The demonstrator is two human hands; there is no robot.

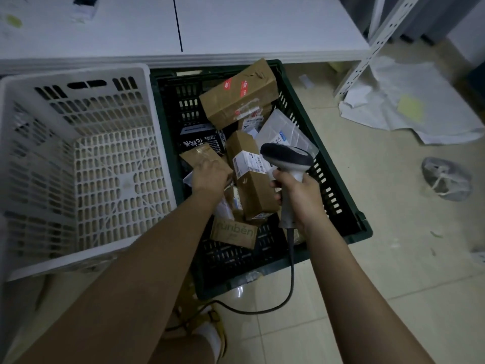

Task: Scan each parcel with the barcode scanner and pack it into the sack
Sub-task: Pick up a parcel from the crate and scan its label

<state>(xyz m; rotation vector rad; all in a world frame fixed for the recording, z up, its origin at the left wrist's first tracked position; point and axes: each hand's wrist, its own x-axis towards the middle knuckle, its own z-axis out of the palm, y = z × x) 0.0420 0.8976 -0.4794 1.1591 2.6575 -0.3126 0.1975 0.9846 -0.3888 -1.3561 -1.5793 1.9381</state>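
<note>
A dark green crate point(338, 179) on the floor holds several parcels. My left hand point(208, 177) reaches into it and grips a small brown cardboard parcel point(202, 156). My right hand point(299, 194) holds the grey barcode scanner point(287, 160) by its handle, head pointing left over a long brown box with a white label point(249, 179). A big taped brown box point(238, 97) leans at the crate's far side, with a clear plastic packet point(284, 130), a black box point(202, 141) and a green-lettered carton point(233, 233) around. No sack is clearly identifiable.
A white plastic crate point(78, 164), empty, stands left of the green one. A white table point(183, 30) runs along the back. The scanner cable point(290, 285) trails over the tiled floor. White sheeting point(404, 106) and a shelf post point(372, 46) lie right.
</note>
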